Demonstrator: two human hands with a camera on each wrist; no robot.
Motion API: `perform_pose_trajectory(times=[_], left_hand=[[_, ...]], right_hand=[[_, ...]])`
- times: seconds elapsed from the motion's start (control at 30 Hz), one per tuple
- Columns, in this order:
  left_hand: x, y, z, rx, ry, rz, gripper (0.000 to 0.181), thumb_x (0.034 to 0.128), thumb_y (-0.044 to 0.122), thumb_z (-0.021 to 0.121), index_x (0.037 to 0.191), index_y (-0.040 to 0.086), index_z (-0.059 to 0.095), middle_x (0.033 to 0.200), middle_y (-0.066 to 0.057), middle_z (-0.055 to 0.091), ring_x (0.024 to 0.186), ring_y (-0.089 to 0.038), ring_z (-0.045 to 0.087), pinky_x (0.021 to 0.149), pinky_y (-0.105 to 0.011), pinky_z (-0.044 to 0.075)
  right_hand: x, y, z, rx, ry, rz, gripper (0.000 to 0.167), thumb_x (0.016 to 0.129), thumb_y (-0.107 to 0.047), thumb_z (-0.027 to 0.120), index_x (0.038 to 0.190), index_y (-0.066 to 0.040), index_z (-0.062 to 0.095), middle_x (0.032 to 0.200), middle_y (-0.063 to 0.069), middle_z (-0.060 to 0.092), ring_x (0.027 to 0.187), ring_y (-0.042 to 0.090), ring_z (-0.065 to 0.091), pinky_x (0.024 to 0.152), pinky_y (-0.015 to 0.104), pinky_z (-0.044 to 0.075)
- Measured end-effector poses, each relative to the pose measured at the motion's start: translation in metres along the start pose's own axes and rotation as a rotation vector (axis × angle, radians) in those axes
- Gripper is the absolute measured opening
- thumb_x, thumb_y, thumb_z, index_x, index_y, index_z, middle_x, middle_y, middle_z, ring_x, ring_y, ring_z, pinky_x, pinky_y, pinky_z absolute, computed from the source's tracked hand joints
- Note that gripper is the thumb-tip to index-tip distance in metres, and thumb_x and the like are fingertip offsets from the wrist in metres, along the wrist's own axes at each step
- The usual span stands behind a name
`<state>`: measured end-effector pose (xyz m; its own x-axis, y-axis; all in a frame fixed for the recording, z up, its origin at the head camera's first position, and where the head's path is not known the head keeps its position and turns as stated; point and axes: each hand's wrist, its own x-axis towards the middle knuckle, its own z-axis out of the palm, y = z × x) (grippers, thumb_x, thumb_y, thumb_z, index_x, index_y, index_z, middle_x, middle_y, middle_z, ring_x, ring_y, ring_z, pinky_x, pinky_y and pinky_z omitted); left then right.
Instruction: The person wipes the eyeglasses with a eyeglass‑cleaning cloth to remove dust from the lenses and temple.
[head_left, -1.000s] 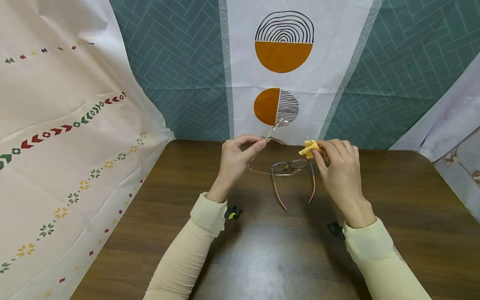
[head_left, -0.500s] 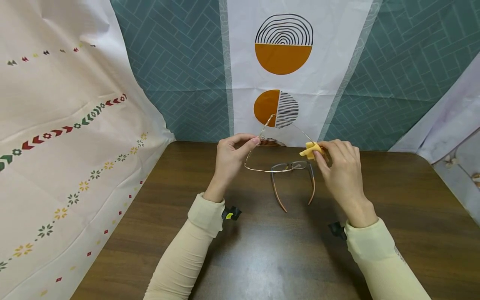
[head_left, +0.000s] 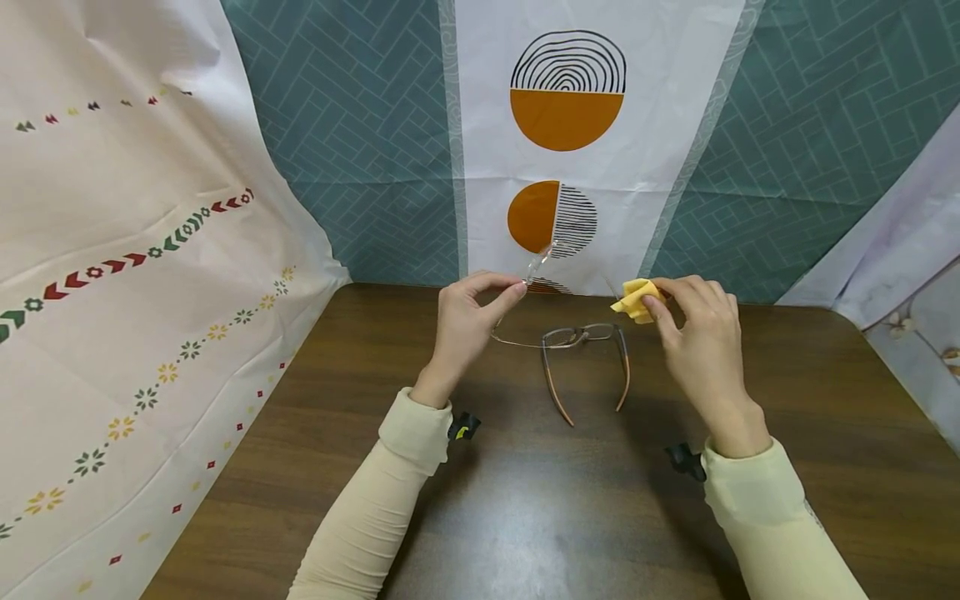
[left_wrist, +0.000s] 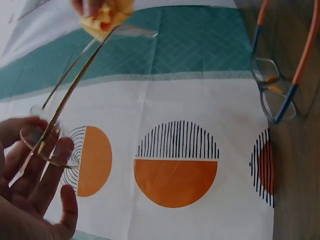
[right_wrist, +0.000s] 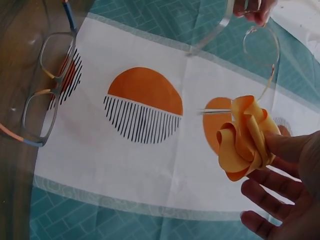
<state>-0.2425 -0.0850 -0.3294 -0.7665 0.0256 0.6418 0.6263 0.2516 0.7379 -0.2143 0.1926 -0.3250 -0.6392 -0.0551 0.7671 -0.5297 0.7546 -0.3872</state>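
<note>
Thin-rimmed glasses (left_wrist: 75,87): in the air, higher than the wood-armed glasses (head_left: 576,337) on the tabletop (head_left: 510,500).
Left hand (head_left: 471,321): left of the wood-armed glasses, pinching the rim between fingers.
Right hand (head_left: 703,346): right of the wood-armed glasses, pinching yellow cloth (right_wrist: 247,142) round one temple.
Sideways tug: could bend the hinge.
Loose pinch: could let the rim slip and drop.

Head cam: above, this side of blue-orange glasses (head_left: 582,334), facing forward-down, farthest back. Wrist cams: left and right of them, closer, rolled opposite ways, facing printed panel (left_wrist: 175,107) behind them. Both wrist views share panel, blue-orange glasses, gold wire glasses (left_wrist: 79,77).
</note>
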Motion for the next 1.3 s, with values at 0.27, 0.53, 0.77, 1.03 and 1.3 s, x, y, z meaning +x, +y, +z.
perform_pose_trajectory(times=[0.27,0.53,0.77,1.03,1.3], left_hand=[[-0.007,0.001,0.010,0.256,-0.214,0.183,0.007,0.0939,0.015,0.079,0.098,0.010,0.083,0.093,0.001,0.078,0.088,-0.016,0.070,0.082,-0.032,0.051],[-0.008,0.002,0.015,0.314,-0.340,0.233,0.007,0.0938,0.017,0.080,0.098,0.013,0.083,0.093,0.005,0.077,0.087,-0.012,0.068,0.089,-0.031,0.048],[-0.008,0.006,0.016,0.310,-0.355,0.241,0.008,0.0945,0.019,0.079,0.099,0.013,0.083,0.093,0.006,0.077,0.089,-0.009,0.068,0.091,-0.031,0.047],[-0.008,0.008,0.013,0.267,-0.264,0.212,0.008,0.0934,0.020,0.080,0.097,0.013,0.082,0.093,0.005,0.077,0.089,-0.017,0.067,0.089,-0.033,0.047],[-0.004,0.006,0.010,0.105,-0.151,0.143,0.007,0.0925,0.010,0.080,0.098,0.006,0.082,0.095,-0.002,0.078,0.089,-0.014,0.069,0.078,-0.032,0.053]], right_hand=[[-0.001,-0.009,0.005,0.062,-0.006,-0.024,0.023,0.092,-0.006,0.077,0.111,0.006,0.074,0.097,0.020,0.069,0.091,0.039,0.056,0.079,0.046,0.034],[-0.006,-0.013,0.015,0.044,-0.038,-0.102,0.023,0.090,-0.003,0.079,0.111,0.005,0.074,0.097,0.018,0.069,0.092,0.039,0.057,0.080,0.047,0.036],[-0.009,-0.012,0.018,0.020,-0.056,-0.139,0.021,0.091,-0.004,0.080,0.109,0.005,0.073,0.097,0.018,0.070,0.092,0.039,0.057,0.080,0.049,0.036],[-0.010,-0.011,0.020,0.007,-0.025,-0.154,0.018,0.092,-0.004,0.078,0.106,0.006,0.072,0.089,0.018,0.067,0.086,0.040,0.056,0.077,0.050,0.036],[-0.009,-0.009,0.020,0.001,-0.029,-0.131,0.018,0.092,-0.004,0.079,0.105,0.006,0.072,0.090,0.019,0.068,0.088,0.041,0.057,0.078,0.050,0.036]])
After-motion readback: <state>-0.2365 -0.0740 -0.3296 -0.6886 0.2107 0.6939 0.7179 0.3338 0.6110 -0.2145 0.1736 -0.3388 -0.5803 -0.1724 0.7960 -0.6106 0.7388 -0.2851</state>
